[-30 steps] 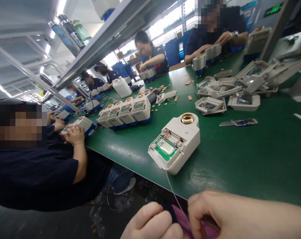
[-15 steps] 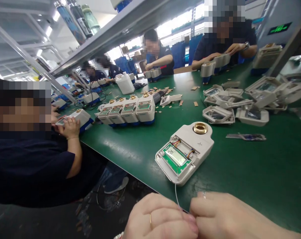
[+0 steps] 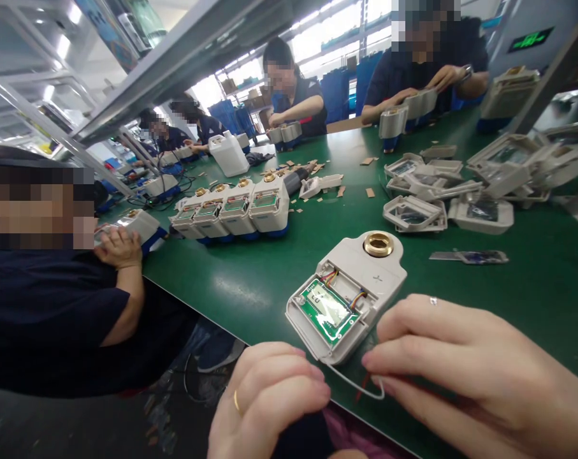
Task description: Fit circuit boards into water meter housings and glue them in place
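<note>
A white meter body (image 3: 348, 293) with a brass ring and an exposed green circuit board with a display lies on the green table (image 3: 484, 299) in front of me. A thin white wire (image 3: 360, 387) runs from its near edge in a loop. My right hand (image 3: 465, 370) pinches that wire just right of the meter's near corner. My left hand (image 3: 269, 398) is curled closed below the table edge, just left of the wire; I cannot make out what its fingers hold.
A row of several white meters (image 3: 231, 213) stands to the left. Loose white covers (image 3: 441, 191) are piled at the right. A flat strip (image 3: 468, 257) lies beside my meter. Other people sit at the left and at the far side, handling meters.
Both hands have risen toward the meter. My right hand now reaches over the table edge beside the meter, and the wire has gone from a straight line to a loop.
</note>
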A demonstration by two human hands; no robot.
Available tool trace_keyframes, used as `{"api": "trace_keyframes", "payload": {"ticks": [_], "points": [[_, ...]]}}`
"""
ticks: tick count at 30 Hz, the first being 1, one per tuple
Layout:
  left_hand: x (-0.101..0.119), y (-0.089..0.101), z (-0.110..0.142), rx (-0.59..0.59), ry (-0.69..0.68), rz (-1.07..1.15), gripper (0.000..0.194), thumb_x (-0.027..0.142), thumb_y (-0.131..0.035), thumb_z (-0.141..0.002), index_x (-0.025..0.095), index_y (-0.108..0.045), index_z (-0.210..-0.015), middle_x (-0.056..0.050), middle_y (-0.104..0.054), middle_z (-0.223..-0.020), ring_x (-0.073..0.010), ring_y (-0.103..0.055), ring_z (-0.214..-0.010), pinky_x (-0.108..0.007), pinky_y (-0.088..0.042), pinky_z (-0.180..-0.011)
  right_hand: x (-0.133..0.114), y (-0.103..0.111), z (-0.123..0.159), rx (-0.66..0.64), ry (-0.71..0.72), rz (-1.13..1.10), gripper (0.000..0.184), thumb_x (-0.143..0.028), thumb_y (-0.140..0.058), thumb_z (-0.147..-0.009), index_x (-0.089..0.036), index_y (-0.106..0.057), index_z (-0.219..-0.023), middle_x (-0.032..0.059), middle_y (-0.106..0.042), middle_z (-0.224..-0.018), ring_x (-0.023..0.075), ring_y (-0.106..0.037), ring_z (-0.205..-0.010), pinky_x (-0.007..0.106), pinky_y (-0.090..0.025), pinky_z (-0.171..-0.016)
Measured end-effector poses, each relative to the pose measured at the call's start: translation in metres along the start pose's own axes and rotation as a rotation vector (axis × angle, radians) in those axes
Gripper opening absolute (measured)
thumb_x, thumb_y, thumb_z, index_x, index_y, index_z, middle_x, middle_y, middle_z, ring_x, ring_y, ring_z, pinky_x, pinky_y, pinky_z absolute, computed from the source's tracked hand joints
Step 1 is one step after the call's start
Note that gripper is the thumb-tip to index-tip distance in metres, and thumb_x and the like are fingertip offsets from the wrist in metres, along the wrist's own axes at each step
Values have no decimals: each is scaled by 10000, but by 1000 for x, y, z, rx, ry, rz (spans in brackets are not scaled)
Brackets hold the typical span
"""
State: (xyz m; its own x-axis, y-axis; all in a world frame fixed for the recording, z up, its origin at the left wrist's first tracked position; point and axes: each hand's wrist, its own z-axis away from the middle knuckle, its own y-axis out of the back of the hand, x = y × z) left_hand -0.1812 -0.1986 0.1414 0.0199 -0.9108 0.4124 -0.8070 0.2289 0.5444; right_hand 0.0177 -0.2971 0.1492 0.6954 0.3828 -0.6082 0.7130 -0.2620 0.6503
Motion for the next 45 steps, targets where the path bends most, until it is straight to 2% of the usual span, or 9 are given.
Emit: {"api": "trace_keyframes", "payload": {"ticks": [3,8,20,25,30,33,36,42,45], "points": [[1,-6,0,-77,-68,-163,282,324,-784,-753,155,-667,-946,-21,-704,-817,-148,-657,-785,-251,-582,-714,0,4,0,4,3,-34,198,-99,-539,-914,-215,-689,-974,4,-608,-857,116,-569,-732,231,-434,-614],[10,-17,-6,-19,-58,-226,193,41,-704,-690,184,-660,-811,22,-690,-697,-125,-621,-642,-245,-546,-601,0,0,4,31,53,63,183,-155,-519,-941,-216,-683,-995,7,-596,-857,148,-535,-728,281,-392,-596],[14,-21,-2,-4,-37,-261,158,36,-695,-691,183,-671,-744,18,-675,-687,-122,-599,-670,-242,-526,-629,-1,2,5,-52,234,336,255,-161,-425,-973,-175,-619,-808,67,-600,-899,199,-518,-745,331,-401,-634],[12,-17,3,-1,-44,-220,220,72,-718,-712,153,-680,-913,-4,-704,-808,-137,-625,-747,-254,-542,-677,1,-3,3,61,209,350,219,-262,-481,-969,-167,-638,-849,80,-602,-854,185,-546,-739,294,-451,-650],[-5,-16,24,165,205,-123,424,115,-723,-760,170,-607,-1165,-46,-664,-1075,-171,-632,-1010,-273,-531,-899,5,-6,-4,169,116,349,193,-321,-536,-943,-174,-641,-877,87,-606,-864,202,-573,-773,294,-487,-662],[-17,-22,32,46,472,-8,641,218,-737,-791,203,-461,-1370,-98,-540,-1370,-221,-532,-1260,-333,-438,-1091,8,-4,-7,197,61,314,146,-300,-558,-927,-181,-634,-889,86,-605,-882,213,-580,-801,297,-495,-673],[-22,-28,30,-39,622,137,689,258,-717,-819,250,-393,-1427,-91,-474,-1459,-246,-481,-1330,-371,-407,-1129,9,0,-8,187,8,263,87,-221,-540,-923,-185,-616,-898,80,-597,-920,220,-577,-841,309,-487,-703],[-21,-25,15,25,677,271,624,246,-767,-778,320,-502,-1338,-11,-540,-1411,-185,-508,-1307,-218,-424,-1084,9,-4,-8,160,-107,147,99,-136,-507,-921,-182,-577,-869,40,-563,-932,206,-537,-844,334,-435,-720],[-22,-22,11,44,640,296,625,231,-781,-762,310,-524,-1327,-18,-543,-1410,-192,-497,-1320,-222,-409,-1099,10,-7,-9,184,-162,109,94,-132,-527,-915,-187,-564,-849,26,-556,-923,199,-528,-854,331,-417,-725]]}}
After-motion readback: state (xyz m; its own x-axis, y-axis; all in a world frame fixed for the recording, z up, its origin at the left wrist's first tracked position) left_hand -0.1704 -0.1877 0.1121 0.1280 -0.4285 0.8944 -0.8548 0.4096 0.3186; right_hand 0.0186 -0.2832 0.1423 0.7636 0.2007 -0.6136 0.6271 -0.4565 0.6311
